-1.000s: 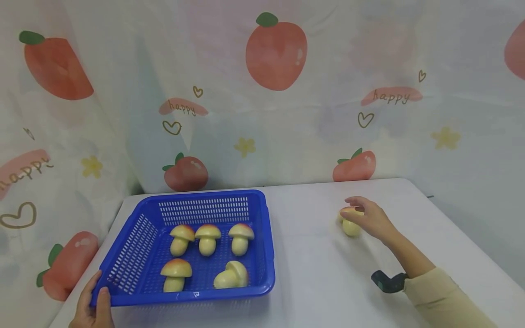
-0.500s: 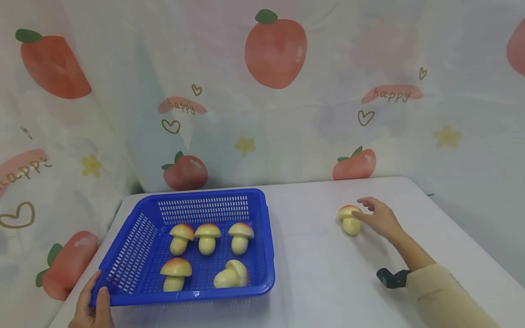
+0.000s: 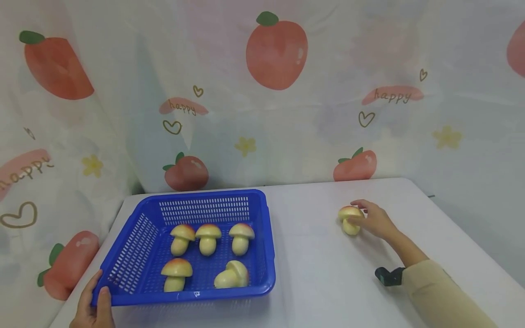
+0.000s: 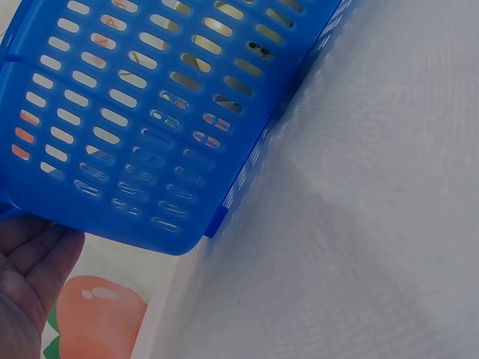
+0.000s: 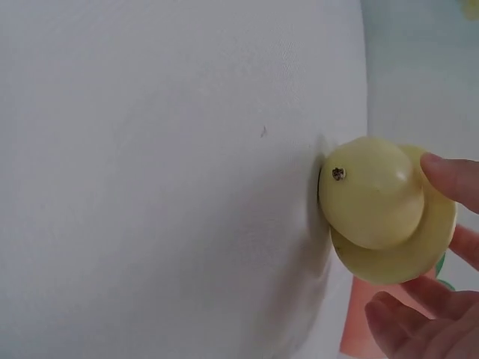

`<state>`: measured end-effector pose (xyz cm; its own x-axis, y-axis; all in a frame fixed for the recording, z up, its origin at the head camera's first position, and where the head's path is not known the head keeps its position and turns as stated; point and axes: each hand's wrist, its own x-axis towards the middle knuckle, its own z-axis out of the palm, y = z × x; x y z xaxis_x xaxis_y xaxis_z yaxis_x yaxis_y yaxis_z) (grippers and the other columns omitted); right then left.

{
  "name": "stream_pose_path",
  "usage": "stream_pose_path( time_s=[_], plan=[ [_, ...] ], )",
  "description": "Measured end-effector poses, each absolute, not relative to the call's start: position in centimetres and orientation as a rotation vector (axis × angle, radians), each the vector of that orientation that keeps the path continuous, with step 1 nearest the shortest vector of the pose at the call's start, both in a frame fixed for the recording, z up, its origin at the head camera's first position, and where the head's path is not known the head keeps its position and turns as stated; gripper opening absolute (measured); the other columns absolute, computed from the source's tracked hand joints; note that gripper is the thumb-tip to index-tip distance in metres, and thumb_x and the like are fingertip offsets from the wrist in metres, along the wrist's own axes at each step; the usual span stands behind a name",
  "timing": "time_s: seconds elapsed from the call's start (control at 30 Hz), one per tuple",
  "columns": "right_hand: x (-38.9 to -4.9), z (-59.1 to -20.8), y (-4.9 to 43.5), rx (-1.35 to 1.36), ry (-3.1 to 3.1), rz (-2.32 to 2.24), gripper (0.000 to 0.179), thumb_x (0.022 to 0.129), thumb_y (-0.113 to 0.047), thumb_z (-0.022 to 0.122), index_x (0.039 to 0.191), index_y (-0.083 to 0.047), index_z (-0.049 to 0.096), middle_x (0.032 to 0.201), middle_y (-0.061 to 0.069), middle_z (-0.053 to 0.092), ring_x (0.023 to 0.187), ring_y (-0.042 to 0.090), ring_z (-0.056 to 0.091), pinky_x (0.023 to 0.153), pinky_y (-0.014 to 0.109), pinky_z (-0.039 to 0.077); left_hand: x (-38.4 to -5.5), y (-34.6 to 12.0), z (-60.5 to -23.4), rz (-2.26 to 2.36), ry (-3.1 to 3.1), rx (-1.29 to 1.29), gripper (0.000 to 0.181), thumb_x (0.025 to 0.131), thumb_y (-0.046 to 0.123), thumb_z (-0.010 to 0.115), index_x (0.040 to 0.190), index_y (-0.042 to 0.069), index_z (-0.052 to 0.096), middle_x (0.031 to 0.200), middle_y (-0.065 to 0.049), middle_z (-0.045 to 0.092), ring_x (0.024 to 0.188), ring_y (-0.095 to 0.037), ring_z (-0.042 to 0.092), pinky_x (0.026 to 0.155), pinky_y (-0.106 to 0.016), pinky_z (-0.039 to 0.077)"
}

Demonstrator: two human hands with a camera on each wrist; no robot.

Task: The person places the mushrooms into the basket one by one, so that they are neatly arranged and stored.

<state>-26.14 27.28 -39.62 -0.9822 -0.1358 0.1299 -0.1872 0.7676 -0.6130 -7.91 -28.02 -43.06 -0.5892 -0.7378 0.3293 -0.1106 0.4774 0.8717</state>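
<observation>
At the left, my left hand grips the front left corner of a blue plastic basket, thumb over the rim and fingers outside. The left wrist view shows those fingers against the basket's lower edge. My right hand holds a toy mushroom on the table, its stem pointing toward me. In the right wrist view the thumb lies by the cap of the toy mushroom, with the fingers around its far side, partly hidden.
Several similar mushrooms lie in the basket, one tipped sideways. The white table meets a printed curtain behind and on the left. A dark wrist device sits at the right sleeve.
My right hand drew back to the right from the mushroom, then came left again to close around it. The mushroom stays in about the same place. My left hand keeps its grip.
</observation>
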Motion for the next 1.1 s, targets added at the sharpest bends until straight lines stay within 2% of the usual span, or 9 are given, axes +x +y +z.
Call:
stream_pose_path(
  time_s=[0.3, 0.37, 0.47, 0.53, 0.63, 0.7, 0.8, 0.97, 1.1],
  plan=[
    [-26.5, -39.7, 26.7, 0.257, -2.885, 1.080, 0.051, 0.082, -0.018, 0.069, 0.123, 0.005, 0.049, 0.117, 0.029, 0.051, 0.104, 0.043, 0.047, 0.076, 0.045, 0.044, -7.8, -27.9, -43.0, -1.114, -2.008, 0.695, 0.039, 0.096, 0.020, 0.042, 0.134, 0.017, 0.049, 0.113, -0.031, 0.055, 0.068, 0.021, 0.036, 0.057, 0.000, 0.030],
    [-26.6, -39.8, 26.5, 0.257, -2.883, 1.087, 0.050, 0.081, -0.017, 0.068, 0.122, 0.005, 0.050, 0.116, 0.028, 0.052, 0.103, 0.042, 0.047, 0.074, 0.042, 0.043, -7.8, -27.9, -42.9, -1.097, -2.026, 0.720, 0.039, 0.097, 0.023, 0.041, 0.135, 0.020, 0.049, 0.114, -0.028, 0.056, 0.072, 0.011, 0.046, 0.057, 0.000, 0.030],
    [-26.8, -39.9, 26.3, 0.257, -2.878, 1.087, 0.049, 0.081, -0.016, 0.069, 0.121, 0.005, 0.051, 0.116, 0.028, 0.052, 0.103, 0.041, 0.047, 0.074, 0.041, 0.042, -7.8, -27.7, -42.9, -1.088, -2.052, 0.752, 0.040, 0.097, 0.027, 0.039, 0.137, 0.024, 0.046, 0.117, -0.026, 0.055, 0.086, -0.016, 0.059, 0.067, -0.003, 0.034],
    [-26.9, -39.9, 26.1, 0.259, -2.874, 1.096, 0.048, 0.081, -0.016, 0.069, 0.121, 0.005, 0.051, 0.116, 0.028, 0.051, 0.102, 0.040, 0.047, 0.075, 0.041, 0.041, -7.8, -27.7, -42.8, -1.090, -2.065, 0.769, 0.041, 0.098, 0.028, 0.037, 0.138, 0.025, 0.044, 0.119, -0.026, 0.054, 0.093, -0.036, 0.056, 0.075, -0.008, 0.037],
    [-27.0, -40.0, 26.0, 0.248, -2.871, 1.115, 0.047, 0.081, -0.015, 0.069, 0.120, 0.004, 0.052, 0.117, 0.028, 0.051, 0.101, 0.038, 0.046, 0.076, 0.042, 0.040, -7.8, -27.6, -42.7, -1.094, -2.060, 0.777, 0.041, 0.098, 0.027, 0.037, 0.138, 0.025, 0.044, 0.119, -0.026, 0.054, 0.094, -0.042, 0.054, 0.076, -0.009, 0.036],
    [-27.1, -40.1, 25.8, 0.233, -2.883, 1.128, 0.048, 0.080, -0.015, 0.068, 0.121, 0.004, 0.052, 0.118, 0.028, 0.050, 0.099, 0.037, 0.046, 0.076, 0.043, 0.039, -7.8, -27.6, -42.7, -1.091, -2.059, 0.780, 0.041, 0.098, 0.027, 0.037, 0.138, 0.024, 0.044, 0.120, -0.026, 0.054, 0.095, -0.042, 0.053, 0.081, -0.017, 0.041],
    [-27.4, -40.3, 25.7, 0.212, -2.911, 1.108, 0.048, 0.081, -0.017, 0.068, 0.122, 0.003, 0.051, 0.118, 0.028, 0.050, 0.098, 0.036, 0.046, 0.076, 0.043, 0.039, -7.8, -27.5, -42.6, -1.084, -2.053, 0.776, 0.040, 0.098, 0.025, 0.038, 0.137, 0.023, 0.045, 0.119, -0.026, 0.054, 0.094, -0.041, 0.054, 0.078, -0.012, 0.038],
    [-27.7, -40.6, 25.7, 0.196, -2.921, 1.084, 0.049, 0.081, -0.017, 0.067, 0.122, 0.003, 0.051, 0.117, 0.027, 0.050, 0.097, 0.036, 0.046, 0.075, 0.043, 0.040, -7.8, -27.7, -42.7, -1.089, -2.027, 0.734, 0.039, 0.097, 0.022, 0.042, 0.135, 0.021, 0.049, 0.117, -0.027, 0.055, 0.085, -0.005, 0.054, 0.063, -0.001, 0.029],
    [-27.8, -40.8, 25.6, 0.162, -2.901, 1.133, 0.050, 0.082, -0.016, 0.065, 0.124, 0.004, 0.049, 0.119, 0.028, 0.048, 0.099, 0.038, 0.045, 0.077, 0.046, 0.040, -7.9, -27.7, -42.7, -1.081, -2.012, 0.728, 0.038, 0.096, 0.021, 0.043, 0.134, 0.022, 0.050, 0.117, -0.026, 0.056, 0.081, 0.007, 0.049, 0.063, -0.001, 0.030]
  ],
)
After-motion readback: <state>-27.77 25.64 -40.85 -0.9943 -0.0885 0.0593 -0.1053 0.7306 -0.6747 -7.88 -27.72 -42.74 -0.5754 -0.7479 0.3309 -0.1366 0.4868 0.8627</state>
